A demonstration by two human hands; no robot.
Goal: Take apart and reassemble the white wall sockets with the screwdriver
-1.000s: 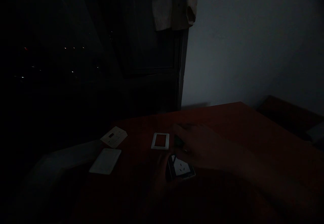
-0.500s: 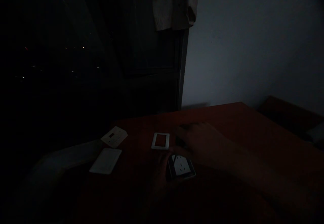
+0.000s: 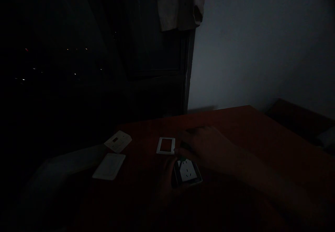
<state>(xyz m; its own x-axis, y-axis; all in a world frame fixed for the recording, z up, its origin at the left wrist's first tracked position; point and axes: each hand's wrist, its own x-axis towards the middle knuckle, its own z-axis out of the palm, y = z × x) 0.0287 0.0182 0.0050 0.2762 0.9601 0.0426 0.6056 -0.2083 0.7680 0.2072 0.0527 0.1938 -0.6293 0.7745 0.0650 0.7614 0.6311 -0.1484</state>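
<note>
The scene is very dark. A wall socket [image 3: 187, 171] with a white face and a dark surround sits tilted at the table's front. My left hand [image 3: 167, 179] is closed around its left side, thumb along the near edge. Over the socket's far edge is my right hand [image 3: 206, 144], fingers curled towards the thumb. A small greenish spot [image 3: 182, 158] shows under its fingertips; what they pinch is too dark to make out. Just left of those fingers lies a white rectangular frame [image 3: 171, 146] with an open middle.
On the reddish table [image 3: 222, 116], a white plate [image 3: 109, 166] and a pale cut-out piece [image 3: 123, 143] lie to the left. A dark window [image 3: 157, 57] and a hanging cloth [image 3: 180, 6] are behind, beside a pale wall [image 3: 248, 50].
My right fingers have shifted slightly left, near the white frame's corner. The greenish spot at the socket's far edge now shows more. My left hand and the socket have stayed in place.
</note>
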